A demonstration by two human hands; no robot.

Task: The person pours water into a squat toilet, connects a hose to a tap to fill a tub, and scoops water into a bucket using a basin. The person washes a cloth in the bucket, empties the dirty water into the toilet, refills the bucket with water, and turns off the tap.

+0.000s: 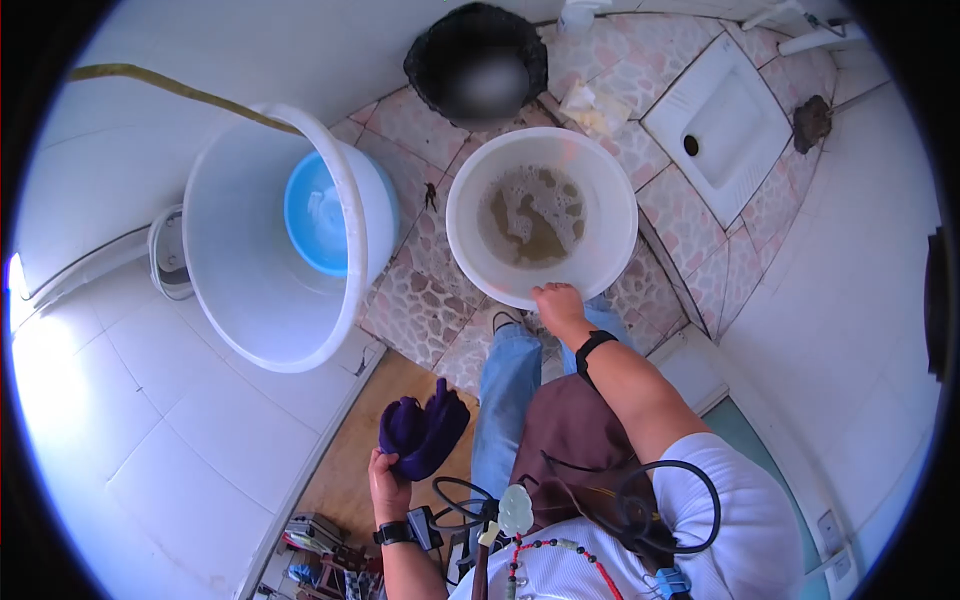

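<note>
2 bare hands are spread apart around the white plastic basin (610, 205), which sits on the tiled floor (415, 300) with foamy, murky water (535, 240) in it. The likeliest mishap is a spill: the right hand (562, 305) bears on the basin only at its near rim, so a downward push or a sharp tug there could tip it and send the water toward the jeans (507, 385) just beside it. The bunched dark purple cloth (425, 437) is off to the left of the basin and nearer the body, over the wood-coloured floor (345, 440); if it is wet, it could drip there, and a loosened hold could drop it. The hanging black cable (717, 500), on the body side of the basin, might snag a moving arm.

The right arm reaches forward and inward to the basin, its hand closed narrowly over the rim, knuckles up. The left forearm points forward, well apart from the basin, and the left hand (388, 485) has its fingers closed on the lower edge of the cloth, holding it up; how firmly, the view cannot tell. The left thumb is partly hidden, so its exact placement is unclear.
</note>
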